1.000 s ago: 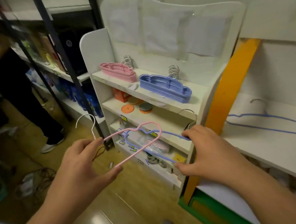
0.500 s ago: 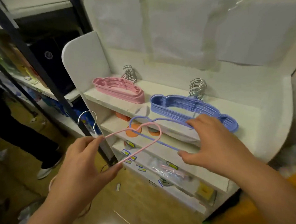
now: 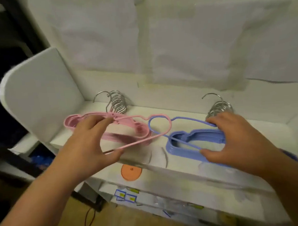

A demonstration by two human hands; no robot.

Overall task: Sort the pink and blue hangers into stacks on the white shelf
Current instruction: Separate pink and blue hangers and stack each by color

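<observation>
Left hand (image 3: pixel 92 143): closed on one loose pink hanger (image 3: pixel 142 131), thumb under its near bar, fingers over the top; hanger held just above the pink stack.
Right hand (image 3: pixel 234 140): closed on one loose blue hanger (image 3: pixel 185 121), thumb on the near bar, fingers on the far bar; hanger low over the blue stack, contact uncertain.
Overlap: the loop ends of the two held hangers cross between the stacks.
White shelf (image 3: pixel 183 165): top board carries both stacks, near its front edge.
Pink stack (image 3: pixel 137 129): left side of the board, lying flat, metal hooks bunched at the far side.
Blue stack (image 3: pixel 208 135): right side, lying flat, hooks bunched at the far side; well apart from the pink.
Count: two stacks, two hangers in hand; hangers per stack too tightly layered to count.
Orange disc (image 3: pixel 131 172): one, on the shelf below.
Progress (judgement): sorting far along; both stacks built, colours unmixed.
Left to do (judgement): lay each held hanger on its own colour; whether more hangers wait elsewhere cannot be told.
</observation>
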